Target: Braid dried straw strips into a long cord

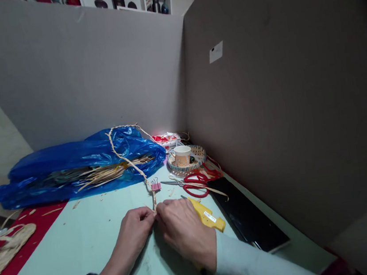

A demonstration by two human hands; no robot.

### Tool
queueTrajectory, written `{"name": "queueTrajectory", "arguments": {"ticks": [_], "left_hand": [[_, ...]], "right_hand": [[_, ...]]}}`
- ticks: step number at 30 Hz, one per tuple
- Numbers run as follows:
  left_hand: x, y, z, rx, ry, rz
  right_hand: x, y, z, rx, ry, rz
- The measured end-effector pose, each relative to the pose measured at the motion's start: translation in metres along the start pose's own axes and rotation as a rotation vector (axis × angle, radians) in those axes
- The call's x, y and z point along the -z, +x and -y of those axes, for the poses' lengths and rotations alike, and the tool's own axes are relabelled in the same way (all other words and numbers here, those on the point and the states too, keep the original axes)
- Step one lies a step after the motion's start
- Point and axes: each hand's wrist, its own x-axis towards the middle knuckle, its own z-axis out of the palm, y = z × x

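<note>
A thin braided straw cord (126, 160) runs from the back over a blue bag and down to my hands. My left hand (137, 225) is closed in a pinch at the cord's near end. Right beside it, my right hand (183, 227) is closed on the same end, its fingertips partly hidden. A pink binder clip (156, 187) sits against the braid just beyond my fingers. Close to my right hand lie a yellow glue gun (209, 217), partly covered by that hand, and red-handled scissors (196, 186) with blades pointing left.
A blue plastic bag (55, 157) with straw bundles (107, 173) lies at the back left. A woven basket (200, 153) holds a paper cup (183, 155). A black flat panel (246, 214) lies at the right, near the partition (282, 98). A woven straw sandal (10, 252) rests far left.
</note>
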Motion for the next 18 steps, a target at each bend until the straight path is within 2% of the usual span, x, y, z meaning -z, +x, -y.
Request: {"name": "queueTrajectory", "arguments": {"ticks": [5, 9, 13, 15, 18], "left_hand": [[0.0, -0.004, -0.001, 0.066, -0.087, 0.033], [0.003, -0.01, -0.007, 0.118, -0.273, 0.092], [0.006, -0.011, -0.008, 0.186, -0.406, 0.122], [0.008, -0.009, -0.006, 0.197, -0.42, 0.118], [0.01, -0.006, -0.002, 0.231, -0.423, 0.124]], "right_hand": [[-0.006, -0.01, 0.019, 0.162, -0.116, -0.019], [-0.013, -0.011, 0.027, 0.284, -0.279, -0.049], [-0.016, -0.014, 0.031, 0.344, -0.356, -0.083], [-0.01, -0.013, 0.026, 0.328, -0.268, -0.053], [0.008, -0.004, 0.006, 0.174, 0.073, -0.018]]}}
